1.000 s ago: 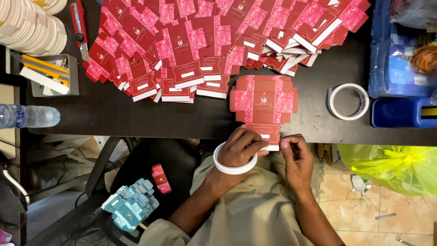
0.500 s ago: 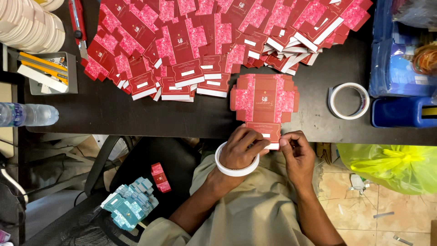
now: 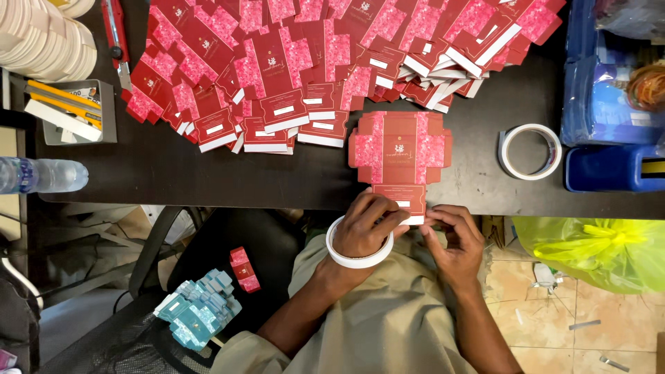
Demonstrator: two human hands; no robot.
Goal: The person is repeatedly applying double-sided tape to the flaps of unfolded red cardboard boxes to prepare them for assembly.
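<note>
1. Left hand (image 3: 370, 225) curled, fingertips pressing the bottom flap of a flat red box blank (image 3: 400, 156); white tape roll (image 3: 359, 249) worn round the wrist like a bangle.
2. Right hand (image 3: 454, 239) pinched at the flap's white edge, fingers closed; whether on tape, cannot tell.
3. Blank lying at the near edge of the dark table (image 3: 173, 173).
4. Second tape roll (image 3: 530, 152) to the right, apart.
5. Heap of red blanks (image 3: 312, 62) beyond.
</note>
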